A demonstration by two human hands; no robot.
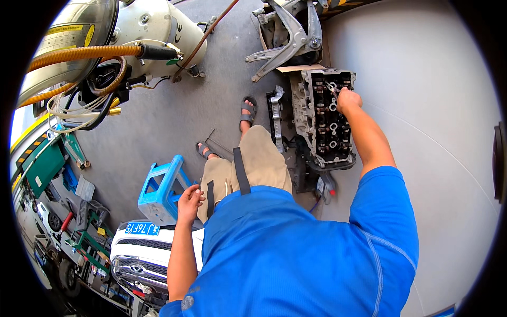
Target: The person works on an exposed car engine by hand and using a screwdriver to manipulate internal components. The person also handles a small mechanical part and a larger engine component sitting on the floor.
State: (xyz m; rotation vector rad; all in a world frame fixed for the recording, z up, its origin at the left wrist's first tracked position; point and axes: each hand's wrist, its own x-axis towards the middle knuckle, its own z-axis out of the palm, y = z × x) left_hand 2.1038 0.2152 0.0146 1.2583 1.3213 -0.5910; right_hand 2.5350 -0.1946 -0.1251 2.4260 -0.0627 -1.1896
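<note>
My right hand [348, 100] is closed at the far right edge of an oily engine cylinder head [315, 119]. A slim shiny metal tool [332, 87] runs from its fingers to the dark inside of the head; its exact kind is too small to make out. The head has a pale metal rim, with round rings and dark valve parts showing from above. Low at my side hangs my left hand [190, 203], fingers loosely bent and apart, with nothing in it. It is nearest to a blue plastic stool [161, 190].
A long metal engine part [275, 119] lies left of the head, and grey suspension arms [290, 42] stand beyond. A large pale tank [153, 37] with orange hoses [84, 53] is at upper left. A white car [153, 253] sits behind the stool. A white wall [433, 105] rises at right.
</note>
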